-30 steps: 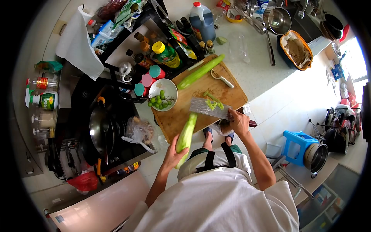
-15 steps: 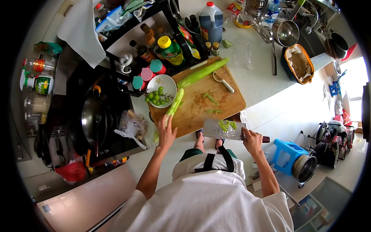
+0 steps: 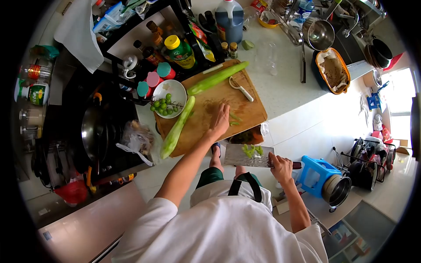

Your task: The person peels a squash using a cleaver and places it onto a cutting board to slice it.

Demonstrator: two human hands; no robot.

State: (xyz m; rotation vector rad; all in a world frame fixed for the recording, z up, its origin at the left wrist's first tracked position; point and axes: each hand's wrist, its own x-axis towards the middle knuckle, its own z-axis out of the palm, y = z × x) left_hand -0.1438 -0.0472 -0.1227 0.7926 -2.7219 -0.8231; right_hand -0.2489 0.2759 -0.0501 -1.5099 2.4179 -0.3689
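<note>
My right hand point(image 3: 281, 168) grips the handle of a cleaver point(image 3: 234, 154), its blade flat past the board's near edge with green peelings point(image 3: 253, 151) on top. My left hand point(image 3: 220, 120) is on the wooden cutting board point(image 3: 252, 105), fingers drawn together beside green scraps point(image 3: 235, 118); whatever is under the fingertips is hidden. Left of that hand lies a peeled pale-green gourd-like vegetable point(image 3: 177, 128). A longer green one point(image 3: 218, 78) rests at the board's far side, near a white-handled peeler point(image 3: 241, 89).
A white bowl of green grapes point(image 3: 169, 94) overlaps the board's left corner. Sauce bottles point(image 3: 180, 51) and lidded jars stand behind it. A wok point(image 3: 94, 131) sits on the stove at left, near a plastic bag point(image 3: 137, 140). Below the board is an open bin-like container point(image 3: 247, 136).
My left hand has let go of the peeled vegetable and moved right to the scraps on the board. The cleaver stays held out with peelings on it. The whole view has shifted slightly.
</note>
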